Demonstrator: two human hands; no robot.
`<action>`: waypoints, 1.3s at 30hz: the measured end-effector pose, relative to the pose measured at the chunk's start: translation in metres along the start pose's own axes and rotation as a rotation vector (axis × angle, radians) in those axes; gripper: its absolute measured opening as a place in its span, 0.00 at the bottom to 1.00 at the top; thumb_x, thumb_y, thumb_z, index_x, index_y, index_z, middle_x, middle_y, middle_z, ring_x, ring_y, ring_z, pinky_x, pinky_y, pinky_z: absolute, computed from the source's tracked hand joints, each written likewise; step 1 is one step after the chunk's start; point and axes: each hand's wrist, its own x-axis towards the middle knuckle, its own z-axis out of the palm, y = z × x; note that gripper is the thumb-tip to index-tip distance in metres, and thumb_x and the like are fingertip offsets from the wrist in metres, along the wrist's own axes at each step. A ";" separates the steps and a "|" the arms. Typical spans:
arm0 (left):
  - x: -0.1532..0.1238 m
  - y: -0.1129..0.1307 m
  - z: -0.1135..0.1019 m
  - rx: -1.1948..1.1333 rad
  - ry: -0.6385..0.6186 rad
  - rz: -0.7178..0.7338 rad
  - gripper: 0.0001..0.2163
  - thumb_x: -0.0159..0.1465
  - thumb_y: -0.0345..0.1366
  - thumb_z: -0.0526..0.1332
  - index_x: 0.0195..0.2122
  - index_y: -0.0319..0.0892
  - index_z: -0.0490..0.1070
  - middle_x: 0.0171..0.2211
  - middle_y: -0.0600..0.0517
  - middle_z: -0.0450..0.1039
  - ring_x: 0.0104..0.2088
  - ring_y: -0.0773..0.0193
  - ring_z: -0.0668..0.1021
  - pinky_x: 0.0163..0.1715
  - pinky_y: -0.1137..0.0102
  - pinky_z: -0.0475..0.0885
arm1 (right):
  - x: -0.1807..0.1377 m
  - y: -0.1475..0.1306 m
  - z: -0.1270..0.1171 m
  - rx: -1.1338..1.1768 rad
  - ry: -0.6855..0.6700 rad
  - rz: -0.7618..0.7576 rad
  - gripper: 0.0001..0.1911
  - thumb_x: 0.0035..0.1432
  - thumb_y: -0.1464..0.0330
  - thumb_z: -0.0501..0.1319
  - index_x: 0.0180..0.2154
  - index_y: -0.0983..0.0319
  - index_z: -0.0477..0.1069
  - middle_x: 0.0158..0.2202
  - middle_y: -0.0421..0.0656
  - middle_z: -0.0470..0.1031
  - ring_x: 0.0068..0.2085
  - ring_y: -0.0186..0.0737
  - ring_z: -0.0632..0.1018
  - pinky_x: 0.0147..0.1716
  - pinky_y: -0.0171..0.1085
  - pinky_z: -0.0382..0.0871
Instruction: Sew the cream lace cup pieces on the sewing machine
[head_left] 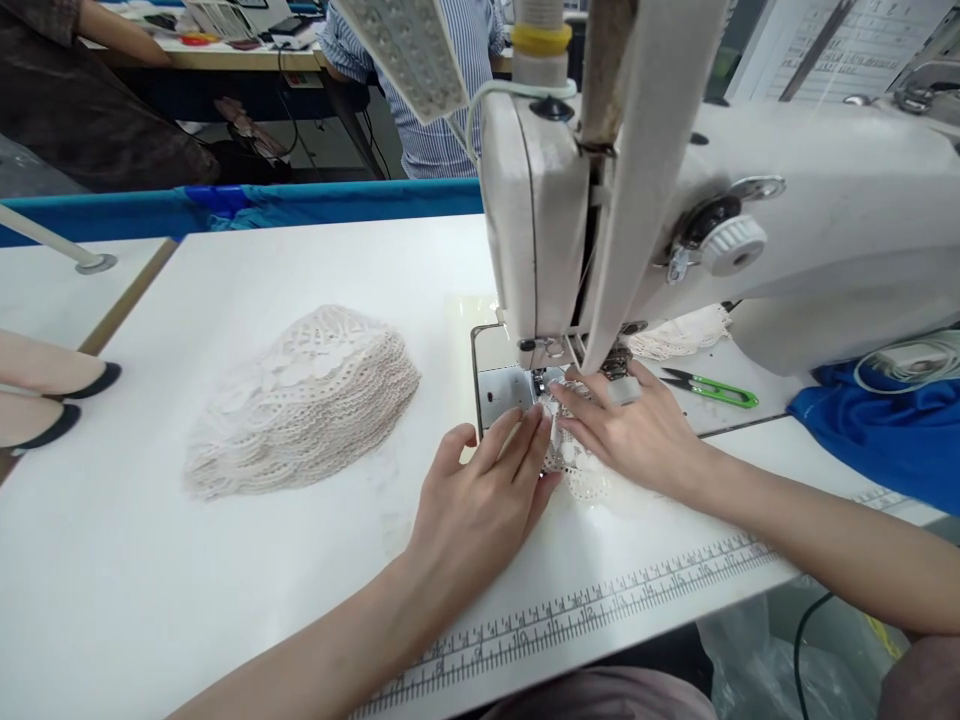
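Observation:
A small piece of cream lace (574,462) lies under the presser foot area of the white sewing machine (536,220). My left hand (480,490) rests palm down at its left edge, fingers stretched out towards the needle plate (501,390). From the right, my right hand (637,425) lies on the lace with its fingers spread, their tips close to the needle. The hands and the machine head hide part of the lace. To the left of my left hand sits a layered pile of cream lace pieces (315,410) on the white table (225,590).
Green-handled thread snips (712,390) and another lace piece (682,335) lie behind my right hand. Blue cloth (877,440) is at the right edge. A printed ruler (585,612) runs along the front. Across a blue barrier (315,205), a person in a striped shirt (442,100) is visible.

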 end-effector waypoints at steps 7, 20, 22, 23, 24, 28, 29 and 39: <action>0.003 0.001 -0.001 0.019 -0.018 -0.006 0.15 0.69 0.37 0.53 0.52 0.37 0.69 0.52 0.47 0.73 0.51 0.59 0.74 0.42 0.60 0.61 | 0.002 0.005 0.003 -0.009 0.056 -0.001 0.16 0.67 0.63 0.52 0.42 0.61 0.77 0.38 0.46 0.76 0.43 0.44 0.70 0.40 0.43 0.58; 0.003 0.004 -0.003 0.025 -0.026 -0.023 0.15 0.68 0.37 0.53 0.53 0.36 0.69 0.53 0.46 0.72 0.51 0.57 0.74 0.42 0.59 0.61 | 0.003 0.007 0.003 0.030 0.048 0.013 0.19 0.67 0.63 0.52 0.30 0.62 0.77 0.38 0.46 0.76 0.45 0.45 0.71 0.44 0.44 0.58; 0.003 0.004 -0.004 0.007 -0.034 -0.031 0.15 0.68 0.37 0.54 0.53 0.37 0.69 0.53 0.45 0.72 0.51 0.55 0.74 0.42 0.59 0.61 | 0.003 0.007 0.003 0.037 0.036 0.013 0.18 0.67 0.63 0.52 0.33 0.61 0.78 0.39 0.47 0.77 0.45 0.46 0.71 0.44 0.45 0.59; 0.004 0.004 -0.004 -0.006 -0.037 -0.038 0.15 0.68 0.37 0.54 0.53 0.38 0.69 0.52 0.45 0.72 0.51 0.54 0.74 0.42 0.58 0.61 | 0.003 0.008 0.003 0.039 0.030 0.013 0.17 0.67 0.63 0.52 0.35 0.61 0.78 0.39 0.47 0.77 0.45 0.46 0.72 0.45 0.45 0.59; 0.004 0.003 -0.004 -0.018 -0.040 -0.045 0.15 0.68 0.37 0.54 0.53 0.39 0.70 0.52 0.44 0.73 0.51 0.53 0.74 0.42 0.58 0.62 | 0.003 0.008 0.003 0.039 0.028 0.013 0.17 0.67 0.63 0.52 0.37 0.61 0.78 0.39 0.47 0.76 0.46 0.46 0.72 0.45 0.45 0.59; 0.005 0.003 -0.003 -0.014 -0.050 -0.064 0.15 0.69 0.38 0.53 0.53 0.39 0.70 0.52 0.44 0.73 0.52 0.53 0.74 0.42 0.58 0.62 | 0.002 0.009 0.005 0.031 0.027 0.014 0.16 0.67 0.63 0.52 0.40 0.60 0.77 0.39 0.47 0.76 0.47 0.47 0.71 0.47 0.46 0.59; 0.006 0.003 -0.002 -0.006 -0.049 -0.064 0.15 0.69 0.38 0.53 0.53 0.39 0.69 0.53 0.44 0.72 0.52 0.54 0.74 0.42 0.58 0.61 | 0.002 0.010 0.006 0.025 0.030 0.015 0.16 0.67 0.63 0.52 0.40 0.60 0.77 0.39 0.47 0.76 0.48 0.47 0.71 0.48 0.47 0.59; 0.008 0.000 0.000 0.017 -0.026 -0.065 0.16 0.69 0.40 0.52 0.53 0.39 0.69 0.53 0.44 0.72 0.52 0.56 0.74 0.42 0.59 0.62 | 0.001 0.015 0.006 0.028 0.147 -0.038 0.14 0.66 0.67 0.53 0.35 0.58 0.77 0.34 0.42 0.77 0.42 0.42 0.72 0.46 0.43 0.60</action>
